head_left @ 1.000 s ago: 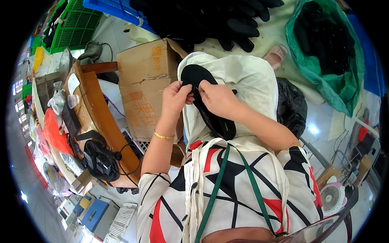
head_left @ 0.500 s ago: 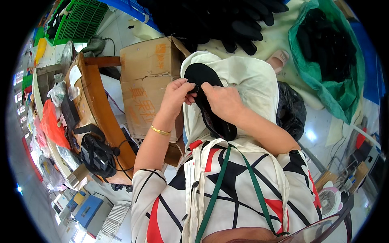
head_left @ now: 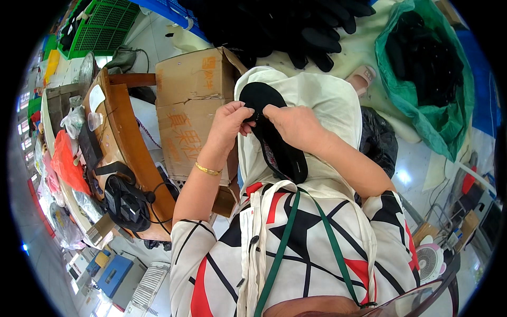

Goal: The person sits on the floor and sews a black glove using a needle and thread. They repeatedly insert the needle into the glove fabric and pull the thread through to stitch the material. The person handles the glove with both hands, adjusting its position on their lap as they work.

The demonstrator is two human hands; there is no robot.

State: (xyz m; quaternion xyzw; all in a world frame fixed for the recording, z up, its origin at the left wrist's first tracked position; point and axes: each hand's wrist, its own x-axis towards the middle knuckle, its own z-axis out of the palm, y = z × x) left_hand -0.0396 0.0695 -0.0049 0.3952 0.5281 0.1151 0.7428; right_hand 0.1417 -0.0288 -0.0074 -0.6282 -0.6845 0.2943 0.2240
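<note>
A black shoe (head_left: 291, 162) lies lengthwise on the cream apron (head_left: 332, 113) over my lap, its rounded end pointing away from me. Some patterned lining shows along its left side. My left hand (head_left: 232, 120) pinches the shoe's left edge between thumb and fingers, near small pale specks. Just to the right, my right hand (head_left: 296, 127) is closed with thumb and forefinger on the shoe's upper middle. Whether a small item sits between those fingertips is too small to tell.
A cardboard box (head_left: 185, 105) stands at my left, beside a wooden table (head_left: 138, 164) bearing a black bag (head_left: 125, 203). Many black shoes (head_left: 317, 39) are heaped ahead. At right are a green sack (head_left: 388, 58) of black items, a pink slipper (head_left: 362, 79) and a black plastic bag (head_left: 379, 140).
My right forearm and elbow have shifted slightly outward and toward me. Both hands keep their hold on the shoe, which has barely moved.
</note>
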